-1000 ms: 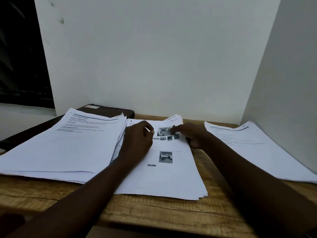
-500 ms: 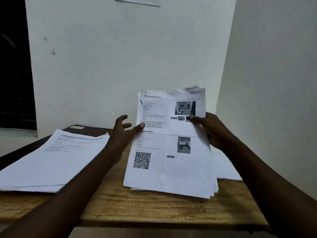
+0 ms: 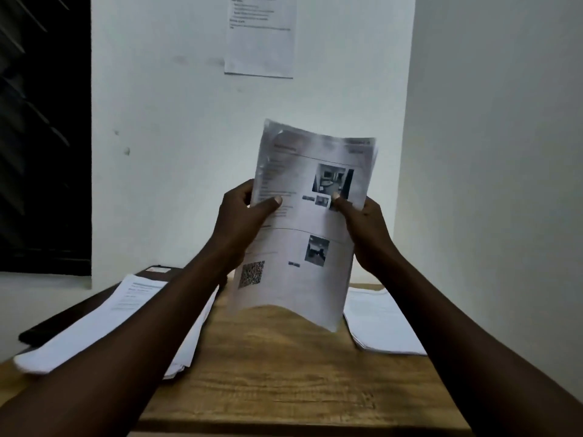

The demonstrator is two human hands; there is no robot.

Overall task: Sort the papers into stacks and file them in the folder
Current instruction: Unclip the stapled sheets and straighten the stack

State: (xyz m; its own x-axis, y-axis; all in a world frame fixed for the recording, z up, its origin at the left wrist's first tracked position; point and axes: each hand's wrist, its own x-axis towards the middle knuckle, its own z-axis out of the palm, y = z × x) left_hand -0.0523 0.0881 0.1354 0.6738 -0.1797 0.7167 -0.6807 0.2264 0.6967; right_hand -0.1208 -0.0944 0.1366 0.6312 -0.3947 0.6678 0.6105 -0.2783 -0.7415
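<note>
Above the wooden table [image 3: 284, 373] the bundle of papers [image 3: 296, 228] is held upright in the air by both hands, its lower edge curling and free of the wood. On the top sheet the printed lines are too blurred to read; only a QR code [image 3: 251, 274] at the lower left and some small grey photographs can be recognised. The left hand [image 3: 239, 216] pinches the left edge with the thumb pressed flat on the front. The right hand [image 3: 366, 228] pinches the right edge in the same way. The other fingers of both hands are behind the paper and mostly hidden. On the table lie two more stacks: the left stack [image 3: 104, 326], partly covered by the left forearm, and the right stack [image 3: 378, 323], whose text I cannot make out. Under the left stack a dark folder [image 3: 44, 331] shows, with a small white label [image 3: 159, 270] that is unreadable. A printed notice [image 3: 260, 36] hangs on the white wall, cut off at the top, its writing illegible. A dark window [image 3: 41, 137] fills the left side
</note>
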